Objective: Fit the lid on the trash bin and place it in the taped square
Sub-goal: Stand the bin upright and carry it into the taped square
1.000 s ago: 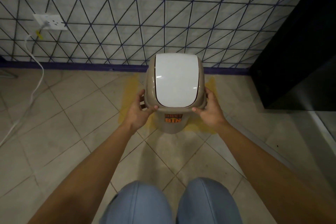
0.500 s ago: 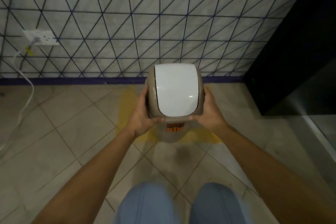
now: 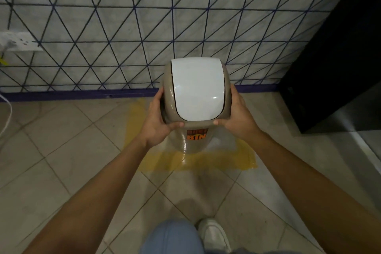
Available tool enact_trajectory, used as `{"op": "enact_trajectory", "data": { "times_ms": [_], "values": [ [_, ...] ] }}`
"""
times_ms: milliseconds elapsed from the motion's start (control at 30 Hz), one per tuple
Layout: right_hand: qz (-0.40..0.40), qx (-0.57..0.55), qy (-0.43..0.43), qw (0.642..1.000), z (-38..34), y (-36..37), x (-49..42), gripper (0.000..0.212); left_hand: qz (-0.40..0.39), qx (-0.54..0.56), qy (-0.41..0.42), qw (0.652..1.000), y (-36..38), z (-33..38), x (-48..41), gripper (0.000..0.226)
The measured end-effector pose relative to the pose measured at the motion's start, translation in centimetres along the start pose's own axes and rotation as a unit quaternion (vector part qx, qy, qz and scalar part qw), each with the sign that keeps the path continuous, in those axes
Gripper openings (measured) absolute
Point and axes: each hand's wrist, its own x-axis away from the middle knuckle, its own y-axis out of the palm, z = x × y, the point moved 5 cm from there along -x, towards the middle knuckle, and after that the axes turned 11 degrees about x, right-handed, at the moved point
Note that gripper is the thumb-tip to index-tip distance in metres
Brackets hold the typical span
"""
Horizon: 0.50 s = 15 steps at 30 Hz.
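A beige trash bin [image 3: 192, 142] with an orange "BIN" sticker stands upright inside the yellow taped square [image 3: 206, 162] on the tiled floor, close to the wall. Its lid [image 3: 196, 88], beige with a white swing flap, sits on top of the bin. My left hand [image 3: 157, 123] grips the lid's left side, thumb on the front rim. My right hand [image 3: 237, 115] grips the lid's right side the same way. The bin's base and the far tape are hidden behind the bin.
A wall with a dark triangle pattern and a purple skirting [image 3: 82, 94] runs behind the bin. A black cabinet [image 3: 329, 68] stands at the right. A wall socket [image 3: 19, 42] with a white cable [image 3: 7, 113] is at the far left. My legs and a white shoe [image 3: 213, 233] are below.
My view has shifted upward and closer to the wall. Both hands have slid from the lid's lower front edge up to its sides. The bin sits further inside the tape.
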Motion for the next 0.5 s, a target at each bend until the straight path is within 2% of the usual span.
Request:
{"op": "enact_trajectory", "data": {
  "times_ms": [500],
  "values": [
    [-0.002,-0.008,-0.003,1.000,-0.2,-0.7,-4.1,0.116,0.006,0.002,0.003,1.000,-0.1,0.2,-4.9,0.111]
  ]
}}
